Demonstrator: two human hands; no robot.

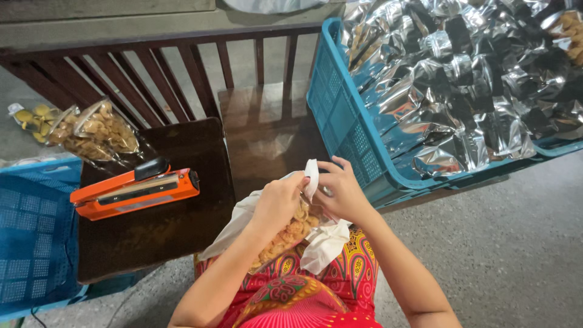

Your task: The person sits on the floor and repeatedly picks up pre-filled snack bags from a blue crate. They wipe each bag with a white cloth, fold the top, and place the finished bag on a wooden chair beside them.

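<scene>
Left hand (278,203) and right hand (343,191), wrists bent inward, both pinch the snack bag's (291,234) top edge, its long axis running toward the lap.

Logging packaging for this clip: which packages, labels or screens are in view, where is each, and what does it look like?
Clear snack pouch: on the lap, its top gripped by the left hand and right hand; golden curled snacks, white cloth around it.
Filled clear snack bags: far left corner of the dark table; golden pieces inside.
Silver foil pouches: piled in the blue crate, upper right; shiny, crumpled.
No labels or screens visible.
</scene>
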